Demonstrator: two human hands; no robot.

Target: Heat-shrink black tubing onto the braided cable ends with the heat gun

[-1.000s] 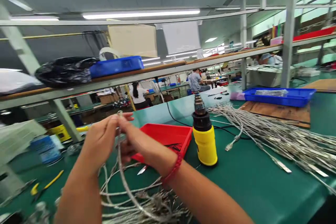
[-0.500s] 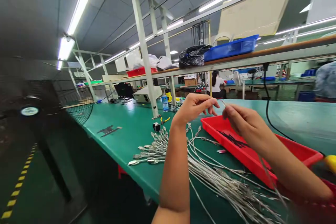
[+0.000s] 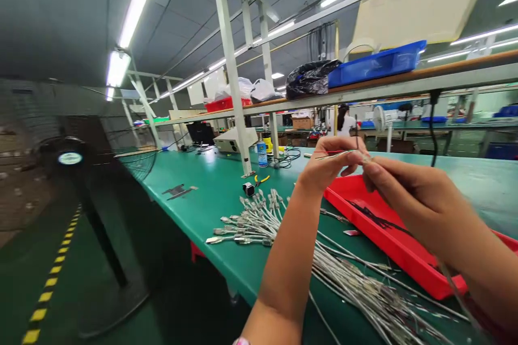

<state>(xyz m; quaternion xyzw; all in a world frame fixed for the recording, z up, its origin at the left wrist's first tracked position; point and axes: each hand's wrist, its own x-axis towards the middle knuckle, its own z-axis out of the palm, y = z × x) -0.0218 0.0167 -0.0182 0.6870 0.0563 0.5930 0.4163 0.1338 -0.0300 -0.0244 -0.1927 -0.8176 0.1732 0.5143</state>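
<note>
Some thin wires (image 3: 334, 151) are in the narrow grip of the left hand (image 3: 334, 159), the right hand (image 3: 421, 199) pinches a cable end (image 3: 366, 160), and cables (image 3: 348, 280) lie beside a red tray (image 3: 394, 261).

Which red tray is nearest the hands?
The red tray on the green bench, beneath the right hand; the other red tray sits farther off, up on the shelf.

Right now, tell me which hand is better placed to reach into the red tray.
Right, I'd judge: the right hand appears over the red tray, while the left hand appears nearer its left corner.
</note>
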